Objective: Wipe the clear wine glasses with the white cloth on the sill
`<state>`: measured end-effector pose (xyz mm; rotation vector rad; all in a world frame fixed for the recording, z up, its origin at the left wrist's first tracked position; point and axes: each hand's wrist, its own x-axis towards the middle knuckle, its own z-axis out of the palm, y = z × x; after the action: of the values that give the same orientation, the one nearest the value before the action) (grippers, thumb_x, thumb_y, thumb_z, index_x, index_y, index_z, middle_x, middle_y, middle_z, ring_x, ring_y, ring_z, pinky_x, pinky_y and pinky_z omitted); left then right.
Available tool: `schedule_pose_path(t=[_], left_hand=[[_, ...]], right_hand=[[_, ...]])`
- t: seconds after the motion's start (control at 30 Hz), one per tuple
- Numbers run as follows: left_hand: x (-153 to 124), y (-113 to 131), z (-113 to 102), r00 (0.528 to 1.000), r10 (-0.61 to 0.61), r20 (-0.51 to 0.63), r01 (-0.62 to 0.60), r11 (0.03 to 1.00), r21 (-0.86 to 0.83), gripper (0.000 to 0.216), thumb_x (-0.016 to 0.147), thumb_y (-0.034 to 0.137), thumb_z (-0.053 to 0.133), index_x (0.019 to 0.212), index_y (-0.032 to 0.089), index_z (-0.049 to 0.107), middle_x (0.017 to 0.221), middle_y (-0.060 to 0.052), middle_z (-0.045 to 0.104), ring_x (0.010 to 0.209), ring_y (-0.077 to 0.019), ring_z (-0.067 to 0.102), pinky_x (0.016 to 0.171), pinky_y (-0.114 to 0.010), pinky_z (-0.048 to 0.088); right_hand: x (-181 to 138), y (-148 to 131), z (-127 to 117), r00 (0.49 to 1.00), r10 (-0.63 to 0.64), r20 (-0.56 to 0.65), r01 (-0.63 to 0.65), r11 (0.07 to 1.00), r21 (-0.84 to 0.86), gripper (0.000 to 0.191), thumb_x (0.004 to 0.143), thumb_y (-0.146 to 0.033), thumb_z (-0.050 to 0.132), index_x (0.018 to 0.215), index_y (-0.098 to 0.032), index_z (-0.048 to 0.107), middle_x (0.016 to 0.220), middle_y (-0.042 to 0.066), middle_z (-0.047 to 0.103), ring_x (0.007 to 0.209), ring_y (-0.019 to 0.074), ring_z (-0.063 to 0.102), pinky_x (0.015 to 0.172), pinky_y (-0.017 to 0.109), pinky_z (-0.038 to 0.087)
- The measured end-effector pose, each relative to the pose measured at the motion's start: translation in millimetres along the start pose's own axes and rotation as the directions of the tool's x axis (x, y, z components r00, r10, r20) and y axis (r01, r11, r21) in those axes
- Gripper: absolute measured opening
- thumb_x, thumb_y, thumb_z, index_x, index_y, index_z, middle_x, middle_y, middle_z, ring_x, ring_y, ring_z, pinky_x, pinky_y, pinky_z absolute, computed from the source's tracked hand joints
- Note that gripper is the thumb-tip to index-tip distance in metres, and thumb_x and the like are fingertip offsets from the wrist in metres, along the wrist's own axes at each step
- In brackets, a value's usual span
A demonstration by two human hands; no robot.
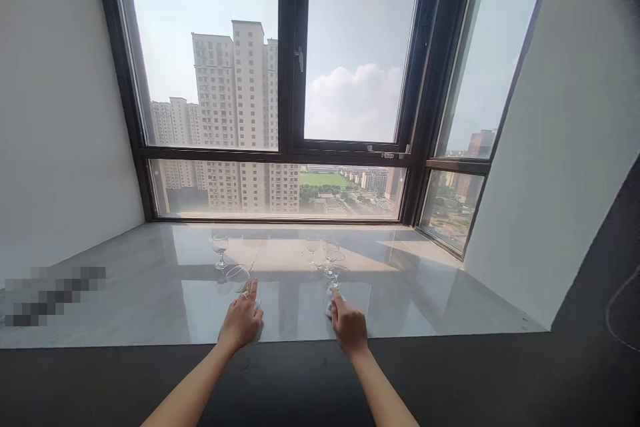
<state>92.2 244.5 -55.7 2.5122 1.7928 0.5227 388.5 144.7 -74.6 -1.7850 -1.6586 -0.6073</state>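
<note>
My left hand (243, 320) is closed around the stem of a clear wine glass (238, 276), which tilts to the left over the sill. My right hand (349, 323) is closed on a small white cloth (329, 303), with the fingers hiding part of it. Just beyond the cloth is a clear stemmed glass (338, 265); whether my fingers touch it I cannot tell. Behind my left hand another wine glass (220, 251) stands upright. Close to the right-hand group stand further clear glasses (313, 248), partly overlapping and hard to separate.
The glasses stand on a wide, glossy window sill (400, 307) with a front edge near my wrists. A dark window frame (290, 80) rises behind it, with a handle (300, 59). Pale walls (55, 113) close in both sides. A blurred patch covers the sill's left end.
</note>
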Motion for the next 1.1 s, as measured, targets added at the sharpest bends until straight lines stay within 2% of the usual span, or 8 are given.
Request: schedule_pose_path(t=[0.1, 0.23, 0.37, 0.43, 0.63, 0.8, 0.93, 1.1], left_hand=[[-1.3, 1.3, -3.0, 1.000, 0.021, -0.006, -0.021, 1.000, 0.014, 0.076, 0.087, 0.024, 0.038, 0.157, 0.008, 0.014, 0.160, -0.017, 0.026, 0.146, -0.0256, 0.029, 0.112, -0.039, 0.030], [-2.9, 4.6, -8.1, 0.996, 0.078, 0.048, -0.080, 0.996, 0.046, 0.073, 0.090, 0.031, 0.035, 0.158, 0.012, 0.015, 0.162, -0.013, 0.024, 0.140, -0.0272, 0.040, 0.109, -0.041, 0.035], [-1.1, 8.5, -11.5, 0.987, 0.095, 0.126, -0.108, 0.988, 0.107, 0.061, 0.090, 0.036, 0.036, 0.149, 0.024, 0.041, 0.158, -0.005, 0.035, 0.145, -0.0268, 0.031, 0.114, -0.045, 0.029], [1.1, 8.4, -12.6, 0.984, 0.092, 0.155, -0.111, 0.987, 0.119, 0.057, 0.091, 0.038, 0.036, 0.146, 0.028, 0.046, 0.157, -0.003, 0.038, 0.147, -0.0264, 0.027, 0.115, -0.046, 0.028], [12.7, 12.4, -14.4, 0.960, 0.124, 0.250, -0.156, 0.981, 0.112, 0.063, 0.092, 0.043, 0.033, 0.152, 0.025, 0.036, 0.160, -0.006, 0.030, 0.149, -0.0285, 0.021, 0.119, -0.055, 0.013], [37.9, 48.1, 1.2, 0.956, 0.107, 0.272, -0.132, 0.988, 0.078, 0.070, 0.092, 0.053, 0.030, 0.155, 0.022, 0.029, 0.163, -0.009, 0.019, 0.149, -0.0332, 0.020, 0.118, -0.059, 0.011], [64.7, 78.7, 19.0, 0.962, 0.118, 0.245, -0.143, 0.986, 0.087, 0.073, 0.091, 0.057, 0.029, 0.155, 0.023, 0.028, 0.163, -0.010, 0.021, 0.149, -0.0331, 0.020, 0.119, -0.059, 0.008], [94.3, 114.8, 31.1, 0.947, 0.128, 0.295, -0.151, 0.987, 0.055, 0.078, 0.091, 0.062, 0.026, 0.156, 0.019, 0.024, 0.163, -0.013, 0.020, 0.150, -0.0340, 0.015, 0.117, -0.062, 0.004]], right_hand=[[0.9, 1.0, -2.9, 0.999, 0.046, 0.012, -0.047, 0.999, 0.019, 0.040, 0.103, -0.026, 0.034, 0.130, -0.017, 0.061, 0.068, 0.005, 0.068, 0.058, 0.0131, 0.063, 0.052, 0.022, 0.030], [0.9, 1.3, -4.0, 0.997, 0.078, 0.011, -0.078, 0.996, 0.046, 0.042, 0.103, -0.028, 0.032, 0.130, -0.016, 0.062, 0.067, 0.005, 0.068, 0.056, 0.0128, 0.062, 0.051, 0.022, 0.030], [0.4, 1.5, -1.9, 0.994, 0.111, -0.024, -0.109, 0.993, 0.052, 0.041, 0.102, -0.029, 0.033, 0.128, -0.016, 0.063, 0.069, 0.006, 0.070, 0.058, 0.0136, 0.064, 0.052, 0.022, 0.032], [0.3, 1.6, -0.7, 0.992, 0.123, -0.028, -0.121, 0.991, 0.061, 0.041, 0.102, -0.028, 0.034, 0.126, -0.017, 0.064, 0.070, 0.006, 0.070, 0.059, 0.0139, 0.064, 0.052, 0.022, 0.032], [-0.2, 1.6, 0.3, 0.990, 0.140, -0.034, -0.137, 0.986, 0.092, 0.041, 0.102, -0.028, 0.033, 0.124, -0.016, 0.066, 0.069, 0.006, 0.071, 0.059, 0.0141, 0.065, 0.053, 0.022, 0.032], [0.8, 0.0, -1.4, 0.986, 0.155, -0.061, -0.150, 0.985, 0.084, 0.039, 0.100, -0.026, 0.035, 0.119, -0.017, 0.069, 0.070, 0.006, 0.071, 0.060, 0.0140, 0.065, 0.054, 0.022, 0.034], [2.4, -1.5, -3.0, 0.984, 0.163, -0.074, -0.157, 0.984, 0.080, 0.039, 0.099, -0.025, 0.035, 0.117, -0.018, 0.069, 0.068, 0.005, 0.070, 0.060, 0.0140, 0.065, 0.054, 0.021, 0.034], [2.6, -1.7, -4.7, 0.983, 0.170, -0.075, -0.164, 0.983, 0.077, 0.036, 0.098, -0.025, 0.038, 0.117, -0.018, 0.068, 0.070, 0.005, 0.070, 0.060, 0.0141, 0.064, 0.055, 0.021, 0.034]])
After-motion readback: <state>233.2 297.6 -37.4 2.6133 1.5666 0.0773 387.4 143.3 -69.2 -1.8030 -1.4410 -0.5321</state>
